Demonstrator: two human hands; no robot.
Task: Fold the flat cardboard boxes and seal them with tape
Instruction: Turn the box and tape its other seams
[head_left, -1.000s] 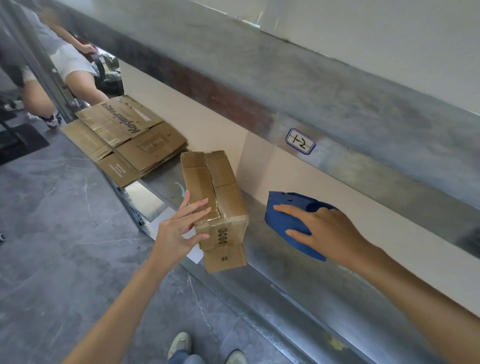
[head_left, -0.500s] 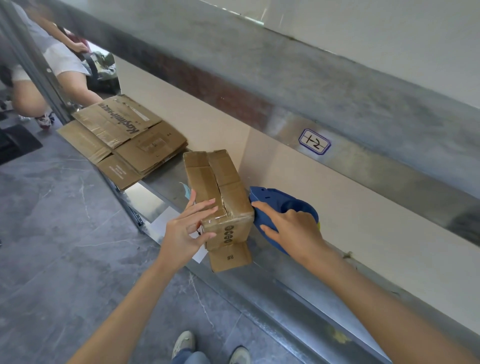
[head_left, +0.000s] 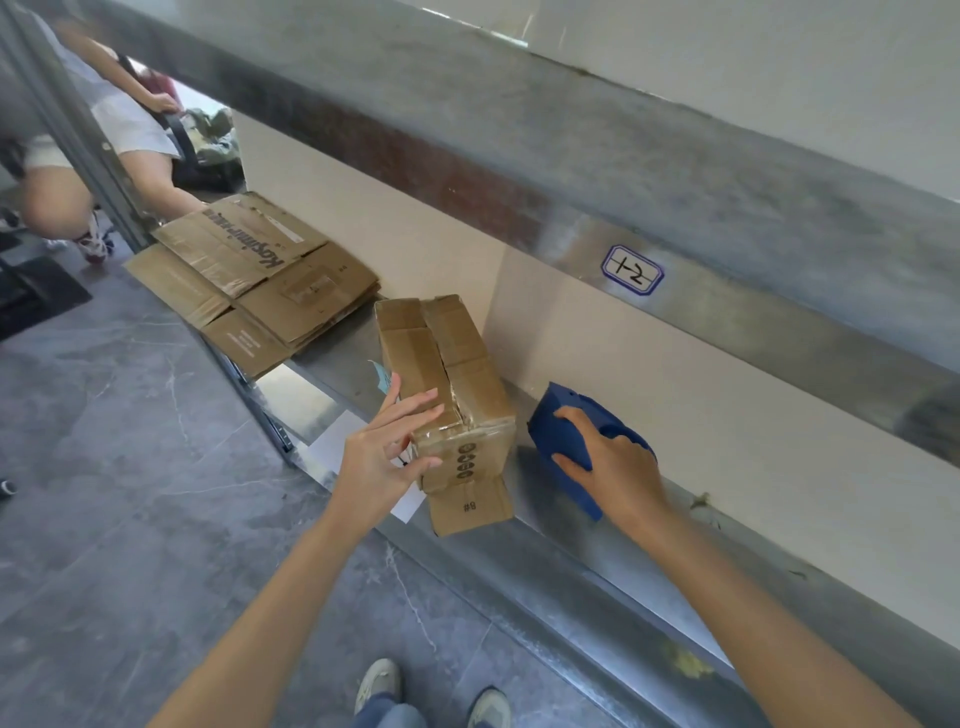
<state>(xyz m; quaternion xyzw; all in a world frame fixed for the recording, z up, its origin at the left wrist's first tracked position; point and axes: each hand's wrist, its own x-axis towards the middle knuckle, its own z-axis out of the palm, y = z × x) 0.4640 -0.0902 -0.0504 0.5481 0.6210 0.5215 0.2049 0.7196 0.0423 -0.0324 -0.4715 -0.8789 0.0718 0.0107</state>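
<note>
The box (head_left: 457, 374) looks light and stiff. Our left hand (head_left: 384, 457) steadies its near corner, fingers straight, while our right hand (head_left: 618, 467) fingers seemingly clasp the tape dispenser (head_left: 556, 431).

We are in a packing storeroom. We see a labelled grey steel shelf (head_left: 545, 564) holding flattened brown cardboard boxes (head_left: 270, 280).

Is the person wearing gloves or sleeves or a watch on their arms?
No. The left hand and right hand have no gloves, rings or watch in view. Both forearms are bare, with no sleeves showing.
</note>
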